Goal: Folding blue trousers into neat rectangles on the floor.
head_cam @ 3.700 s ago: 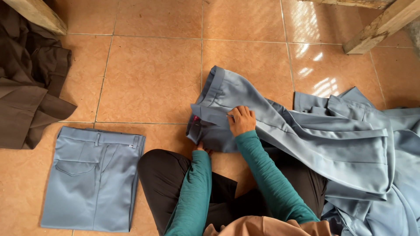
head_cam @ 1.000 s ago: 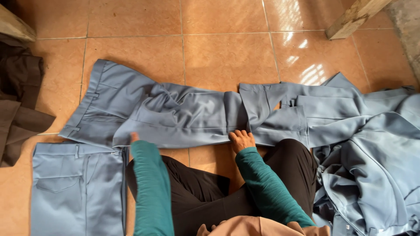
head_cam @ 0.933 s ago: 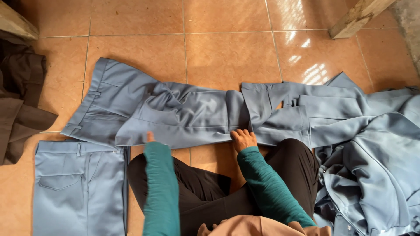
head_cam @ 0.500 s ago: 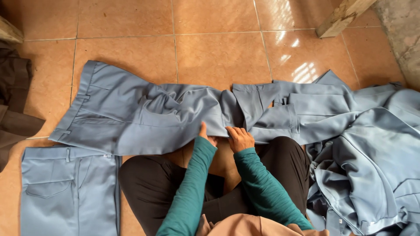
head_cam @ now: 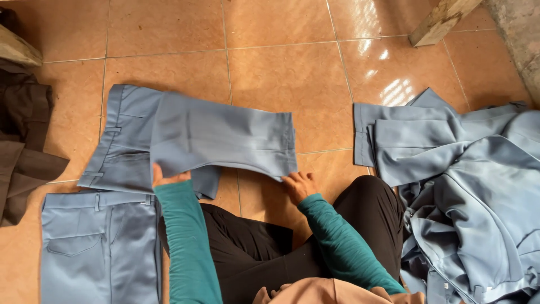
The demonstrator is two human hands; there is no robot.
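Observation:
A pair of light blue trousers (head_cam: 202, 138) lies on the orange tile floor in front of me, its legs folded back over the waist part. My left hand (head_cam: 167, 177) grips the folded cloth at its near left edge. My right hand (head_cam: 300, 186) pinches the near right corner of the fold. Both sleeves are teal. I sit on the floor in black trousers.
A folded pair of blue trousers (head_cam: 98, 247) lies at my left. A heap of blue garments (head_cam: 467, 197) fills the right side. Dark brown cloth (head_cam: 25, 146) lies at the far left. Wooden legs (head_cam: 441, 21) stand at the top right and the top left.
The trouser legs, spread long toward the right before, are now folded over to the left. My left hand moved left to the fold's edge; the heap on the right lies apart.

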